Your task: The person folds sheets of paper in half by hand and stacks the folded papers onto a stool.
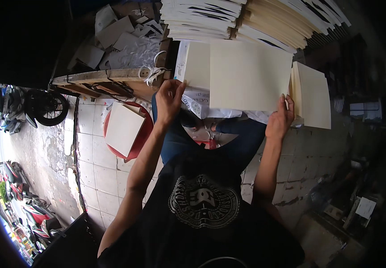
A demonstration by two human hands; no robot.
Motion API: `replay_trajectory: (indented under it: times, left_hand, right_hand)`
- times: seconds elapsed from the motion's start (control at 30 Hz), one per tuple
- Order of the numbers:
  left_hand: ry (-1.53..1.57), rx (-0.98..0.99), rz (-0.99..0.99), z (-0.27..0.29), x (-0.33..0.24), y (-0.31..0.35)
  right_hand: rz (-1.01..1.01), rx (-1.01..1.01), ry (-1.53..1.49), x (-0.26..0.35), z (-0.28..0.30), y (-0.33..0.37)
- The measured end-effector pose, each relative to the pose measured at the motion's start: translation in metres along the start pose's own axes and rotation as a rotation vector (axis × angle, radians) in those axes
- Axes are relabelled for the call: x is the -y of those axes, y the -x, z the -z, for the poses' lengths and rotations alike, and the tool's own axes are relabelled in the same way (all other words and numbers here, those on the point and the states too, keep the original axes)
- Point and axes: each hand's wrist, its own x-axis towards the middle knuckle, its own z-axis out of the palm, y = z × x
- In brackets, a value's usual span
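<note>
A large cream card sheet [251, 76] lies on the worktop in front of me, over a narrower cream panel [198, 67] on its left. My right hand [280, 118] grips the big sheet at its near right corner, fingertips on top and thumb hidden. At the panel's outer edge, my left hand [169, 99] has its fingers curled and pinched together. Whatever they hold is too small to make out. Right of my right hand stands a stack of folded cream card [312, 96].
Tall stacks of card [202, 18] line the far side. A wooden bin [108, 78] holds paper scraps at the left, with white string on its corner. More card [125, 127] rests on a red stool [108, 143]. Parked motorbikes [27, 201] stand far left.
</note>
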Motion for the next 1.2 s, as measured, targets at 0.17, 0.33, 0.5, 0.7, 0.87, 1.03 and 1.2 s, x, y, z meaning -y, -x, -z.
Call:
replay_trajectory:
  times: [0.17,0.33,0.5,0.7,0.87,1.03,1.2]
  left_hand:
    - [-0.089,-0.092,-0.103,0.003,-0.02,0.024]
    - [-0.178,-0.091,-0.256,0.006,-0.022,0.032]
    - [-0.231,-0.081,-0.235,0.006,-0.023,0.025]
    - [-0.24,0.005,-0.261,0.015,-0.026,0.014]
    - [-0.267,0.185,-0.352,0.026,-0.017,-0.008]
    - [-0.279,0.266,-0.423,0.032,-0.022,-0.021]
    - [-0.275,0.34,-0.474,0.036,-0.015,-0.029]
  right_hand:
    - [0.056,-0.061,0.137,-0.036,-0.037,-0.007]
    - [0.137,-0.012,0.182,-0.059,-0.047,-0.012]
    - [0.163,-0.018,0.194,-0.07,-0.058,-0.011]
    - [0.16,-0.031,0.262,-0.072,-0.057,-0.009]
    - [0.166,-0.013,0.245,-0.071,-0.06,-0.006]
    - [0.176,0.0,0.24,-0.071,-0.057,-0.005]
    - [0.178,0.015,0.267,-0.069,-0.06,-0.003]
